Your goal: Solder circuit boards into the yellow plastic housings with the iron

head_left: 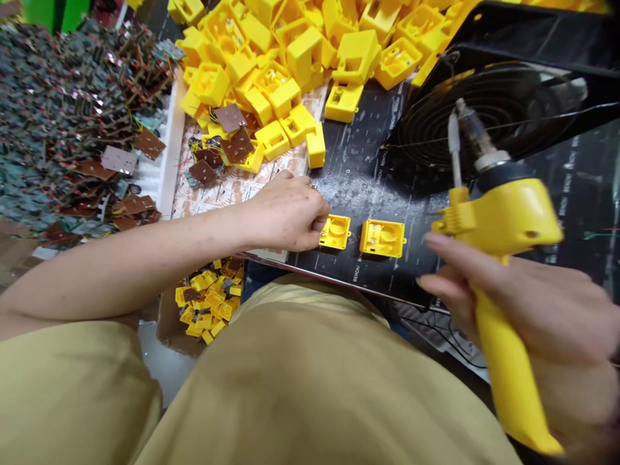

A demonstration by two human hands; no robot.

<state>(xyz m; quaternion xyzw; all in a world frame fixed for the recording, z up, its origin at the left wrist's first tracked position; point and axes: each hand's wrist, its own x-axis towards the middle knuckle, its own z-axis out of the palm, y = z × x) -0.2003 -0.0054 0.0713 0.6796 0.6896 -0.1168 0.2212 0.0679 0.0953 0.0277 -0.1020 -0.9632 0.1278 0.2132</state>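
Observation:
My left hand has its fingers curled down at the left side of a small yellow housing on the black bench mat; its fingertips are mostly hidden. A second yellow housing lies just to the right, open side up, with nobody touching it. At the right, my right hand is wrapped round the handle of a yellow soldering gun, held above the mat. The gun's metal tip and a thin feed tube point up and away, in front of a black fan.
A large pile of yellow housings covers the back. Many circuit boards fill a white-edged tray at the left. The round fan stands at the back right. Below the bench edge, a cardboard box holds more yellow parts.

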